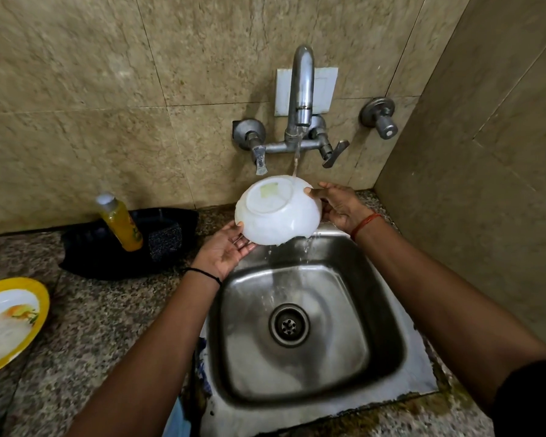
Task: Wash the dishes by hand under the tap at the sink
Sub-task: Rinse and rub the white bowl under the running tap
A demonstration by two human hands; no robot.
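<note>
A white bowl point(278, 211) is held upside down over the back of the steel sink point(388, 351), its base facing me. Water runs from the tap point(301, 86) onto the bowl's far rim and drips off its lower edge into the sink. My left hand point(226, 250) supports the bowl's lower left rim with the palm up, its thumb on the outer wall. My right hand point(341, 206) grips the right rim, thumb on the outside and fingers behind it.
A yellow soap bottle point(120, 222) leans in a black tray point(92, 257) with a dark scrubber point(164, 241) left of the sink. A yellow-rimmed plate point(10, 320) lies on the granite counter at far left. Tiled walls close in behind and to the right.
</note>
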